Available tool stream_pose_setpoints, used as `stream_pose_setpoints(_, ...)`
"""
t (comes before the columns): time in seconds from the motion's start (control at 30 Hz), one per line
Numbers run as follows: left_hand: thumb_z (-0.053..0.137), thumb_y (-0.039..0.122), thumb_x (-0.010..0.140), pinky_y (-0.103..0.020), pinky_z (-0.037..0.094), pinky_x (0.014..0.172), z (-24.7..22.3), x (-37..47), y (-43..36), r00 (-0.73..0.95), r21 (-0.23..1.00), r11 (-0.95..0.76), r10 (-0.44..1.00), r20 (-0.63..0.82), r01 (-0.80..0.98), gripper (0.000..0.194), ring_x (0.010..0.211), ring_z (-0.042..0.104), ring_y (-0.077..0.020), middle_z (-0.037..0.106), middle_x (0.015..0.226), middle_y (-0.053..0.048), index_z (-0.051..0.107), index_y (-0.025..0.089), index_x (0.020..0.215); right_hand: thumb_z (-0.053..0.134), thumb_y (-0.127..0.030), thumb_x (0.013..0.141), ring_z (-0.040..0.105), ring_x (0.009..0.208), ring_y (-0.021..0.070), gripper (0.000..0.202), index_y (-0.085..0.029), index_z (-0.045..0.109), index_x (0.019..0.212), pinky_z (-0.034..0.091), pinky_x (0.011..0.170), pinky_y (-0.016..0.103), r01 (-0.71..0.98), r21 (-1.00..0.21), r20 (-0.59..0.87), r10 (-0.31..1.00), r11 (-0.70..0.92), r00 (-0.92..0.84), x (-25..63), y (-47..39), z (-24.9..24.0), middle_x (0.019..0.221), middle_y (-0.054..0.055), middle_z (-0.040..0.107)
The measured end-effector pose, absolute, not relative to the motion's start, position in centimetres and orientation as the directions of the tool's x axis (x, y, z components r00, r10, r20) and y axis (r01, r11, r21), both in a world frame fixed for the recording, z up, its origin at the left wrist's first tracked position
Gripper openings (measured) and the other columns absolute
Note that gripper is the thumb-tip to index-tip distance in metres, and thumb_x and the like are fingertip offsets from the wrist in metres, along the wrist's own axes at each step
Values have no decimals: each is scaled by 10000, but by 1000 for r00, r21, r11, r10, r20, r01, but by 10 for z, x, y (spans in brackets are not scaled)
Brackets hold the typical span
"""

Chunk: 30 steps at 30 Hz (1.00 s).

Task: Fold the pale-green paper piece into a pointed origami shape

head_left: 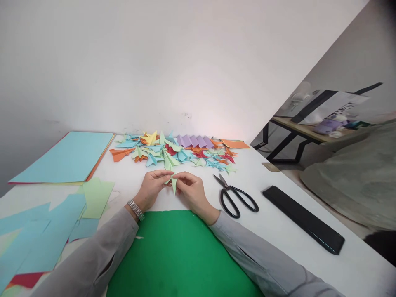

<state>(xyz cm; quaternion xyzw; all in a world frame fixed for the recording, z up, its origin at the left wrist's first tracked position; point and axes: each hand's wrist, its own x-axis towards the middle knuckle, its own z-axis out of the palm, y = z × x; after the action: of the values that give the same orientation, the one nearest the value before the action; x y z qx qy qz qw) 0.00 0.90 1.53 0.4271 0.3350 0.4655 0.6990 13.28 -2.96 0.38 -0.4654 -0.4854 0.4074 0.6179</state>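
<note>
Between my two hands is a small piece of folded light green paper [173, 186], its pointed end hanging down. My left hand [151, 187], with a metal watch band at the wrist, pinches it from the left. From the other side my right hand [190, 189] grips it between thumb and fingers. Part of the paper is hidden behind the fingertips. Just beyond the hands lies a heap of small folded paper pieces [169, 160] in many colours, several shaped like planes. Below the hands a green sheet [182, 251] covers the table's near edge.
Black-handled scissors [231, 193] lie open at the right, with a long black case [303, 218] beyond them. A stack of coloured sheets [68, 156] sits at back left. Cut blue paper [62, 222] and light green paper [96, 198] spread nearer. The wall [154, 62] rises behind the table.
</note>
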Motion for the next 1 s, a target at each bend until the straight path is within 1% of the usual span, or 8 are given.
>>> stream_pose_setpoints(0.07, 804, 219, 560, -295, 482, 642, 15, 0, 9, 333, 915, 191, 941, -67, -356, 193, 632, 579, -134, 672, 650, -47, 761, 135, 729, 607, -187, 647, 497, 418, 106, 138, -207, 693, 753, 435, 435, 237, -62, -976, 195, 961, 211, 193, 133, -29, 3, 478, -58, 563)
stream_pose_setpoints(0.17, 795, 224, 566, -303, 484, 661, 14, 1, 9, 313, 925, 177, 947, -68, -337, 183, 652, 586, -142, 681, 671, -49, 762, 145, 728, 623, -199, 650, 502, 427, 106, 144, -201, 697, 773, 433, 440, 237, -73, -977, 182, 964, 199, 192, 133, -29, 2, 492, -50, 586)
stream_pose_setpoints(0.3, 788, 233, 566, -309, 480, 689, 13, 0, 11, 296, 937, 164, 953, -70, -310, 177, 669, 594, -148, 705, 718, -62, 764, 142, 716, 642, -217, 651, 498, 424, 103, 128, -196, 708, 759, 422, 426, 233, -76, -982, 157, 967, 176, 202, 133, -29, 4, 495, -42, 595)
stream_pose_setpoints(0.5, 780, 228, 578, -314, 479, 720, 13, -2, 11, 335, 946, 138, 942, -34, -294, 177, 671, 600, -151, 702, 692, -53, 768, 145, 735, 693, -258, 661, 526, 452, 111, 108, -177, 718, 727, 443, 437, 240, -115, -982, 123, 970, 149, 209, 133, -29, 5, 526, -19, 619)
stream_pose_setpoints(0.7, 798, 155, 557, -271, 450, 695, 10, -5, 11, 333, 960, 59, 942, 37, -273, 249, 685, 578, -131, 666, 683, -11, 774, 164, 804, 753, -323, 651, 536, 461, 111, 190, -177, 697, 759, 451, 424, 240, -205, -964, 125, 967, 172, 221, 135, -26, 1, 549, -21, 615)
stream_pose_setpoints(0.87, 809, 204, 575, -278, 450, 670, 12, -4, 11, 347, 939, 137, 938, -21, -314, 236, 637, 579, -125, 670, 647, -32, 761, 125, 791, 801, -309, 609, 538, 419, 96, 291, -192, 623, 807, 438, 388, 214, -270, -945, 123, 967, 183, 225, 133, -26, 1, 559, -57, 614)
stream_pose_setpoints(0.93, 808, 235, 599, -284, 462, 667, 15, -3, 9, 348, 918, 173, 936, -41, -356, 281, 635, 589, -125, 678, 675, -40, 751, 113, 845, 803, -309, 610, 544, 418, 95, 308, -189, 614, 823, 439, 389, 208, -269, -945, 128, 968, 185, 217, 133, -26, 2, 557, -62, 613)
stream_pose_setpoints(1.0, 811, 236, 611, -284, 473, 660, 17, -1, 8, 334, 894, 188, 941, -45, -408, 405, 640, 599, -119, 677, 727, -27, 721, 126, 990, 792, -300, 623, 550, 425, 94, 302, -188, 609, 836, 440, 393, 203, -267, -945, 131, 968, 187, 214, 133, -27, 2, 565, -62, 616)
